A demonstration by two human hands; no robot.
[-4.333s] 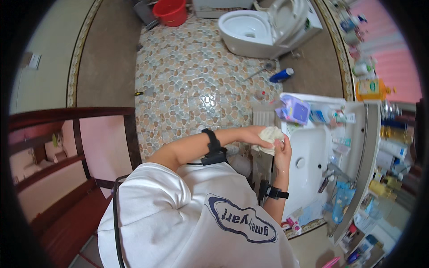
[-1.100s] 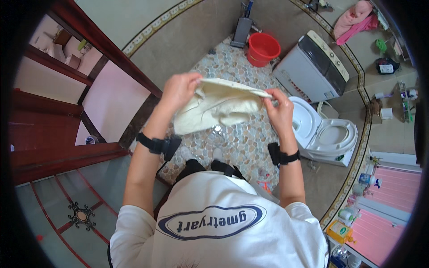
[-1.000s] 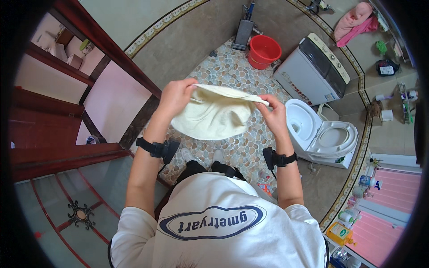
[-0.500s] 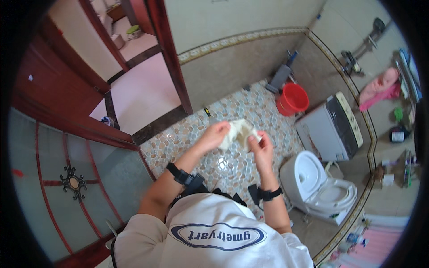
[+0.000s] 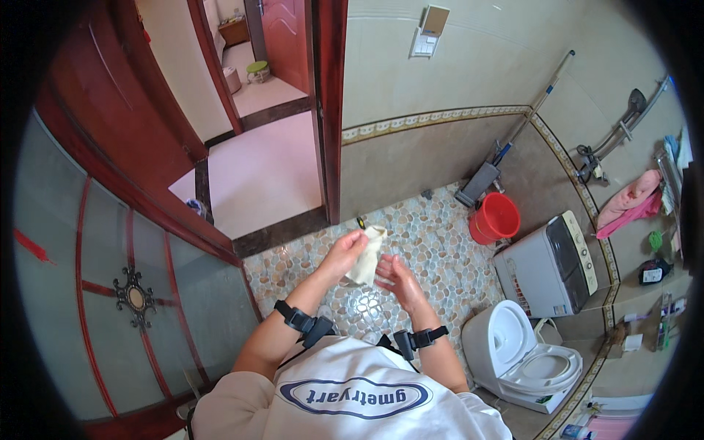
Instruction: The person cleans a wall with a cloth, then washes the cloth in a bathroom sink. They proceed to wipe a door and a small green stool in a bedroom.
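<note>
A cream-coloured cloth [image 5: 366,265] hangs folded narrow in front of me, above the pebble-patterned floor. My left hand [image 5: 345,255] is closed on its upper part, fingers and thumb pinching the fabric. Just right of the cloth is my right hand [image 5: 400,281], its fingers spread and curved toward the lower edge. Whether the right fingertips touch the fabric I cannot tell. Both wrists wear black straps with small devices.
At the far right stand a red bucket [image 5: 496,218], a flat mop in a grey holder [image 5: 480,183], a washing machine [image 5: 546,264] and a white toilet [image 5: 507,339] with its lid raised. A dark red door frame [image 5: 331,147] opens at the far left, beside a glass-panelled door [image 5: 59,293].
The cloth was held spread between both hands; now it hangs narrow from the left hand. My right hand has let go and opened. The view has shifted, showing more wall.
</note>
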